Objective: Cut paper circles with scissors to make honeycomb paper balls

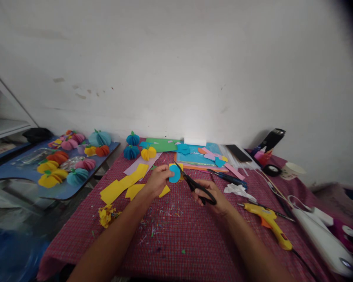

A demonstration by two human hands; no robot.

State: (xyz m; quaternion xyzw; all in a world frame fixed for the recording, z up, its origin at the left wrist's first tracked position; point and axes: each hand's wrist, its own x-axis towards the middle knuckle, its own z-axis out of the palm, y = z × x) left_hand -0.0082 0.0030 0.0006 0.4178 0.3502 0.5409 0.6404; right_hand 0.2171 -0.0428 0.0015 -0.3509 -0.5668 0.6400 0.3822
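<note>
Between the thumb and fingers of my left hand [159, 181] is a blue paper circle [174, 174], laid against a piece of yellow paper [180, 166] whose edge shows behind it. My right hand [210, 194] grips black-handled scissors [195, 186] by the loops. Their blades point up and left, beside the right edge of the circle; whether they touch the paper I cannot tell. Under and left of my left hand lie yellow paper strips [124, 183], and a crumpled yellow paper clump [106, 215] sits by my left forearm.
Small paper scraps [155, 229] litter the red checked cloth [194, 243]. A yellow glue gun [267, 221] lies right, near a white tissue [239, 191], phone [239, 153] and black bottle [272, 139]. Paper pumpkins [148, 153] stand back left, several more on a blue table [97, 178].
</note>
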